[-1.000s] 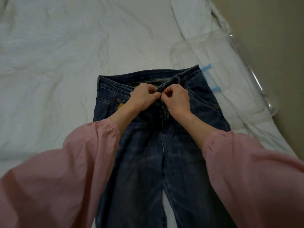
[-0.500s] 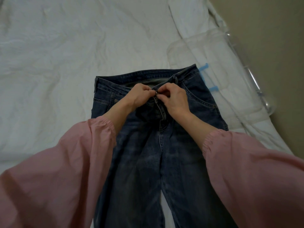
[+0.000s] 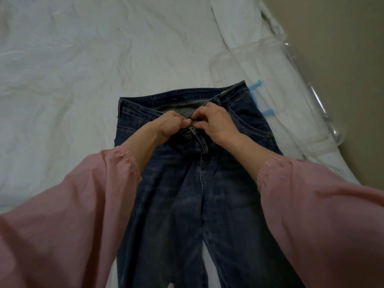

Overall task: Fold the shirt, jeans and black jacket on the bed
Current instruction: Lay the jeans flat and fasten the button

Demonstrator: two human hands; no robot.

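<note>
Dark blue jeans [image 3: 187,204] lie flat on the white bed [image 3: 72,80], front side up, waistband away from me and legs running toward me. My left hand [image 3: 169,125] pinches the left flap of the waistband at the fly. My right hand [image 3: 216,121] pinches the right flap beside the metal button. The two hands meet at the button, thumbs and fingertips almost touching. Pink sleeves cover both forearms. No shirt or black jacket shows in the head view.
A clear plastic storage bag [image 3: 280,90] with blue clips [image 3: 268,112] lies on the bed's right side, just past the jeans' waist. The bed's right edge [image 3: 342,163] drops to a beige floor. Wrinkled white sheet spreads to the left and beyond.
Both hands stay at the jeans' button, working the waistband flaps together. The hands and waistband sit slightly higher in view than a second ago.
</note>
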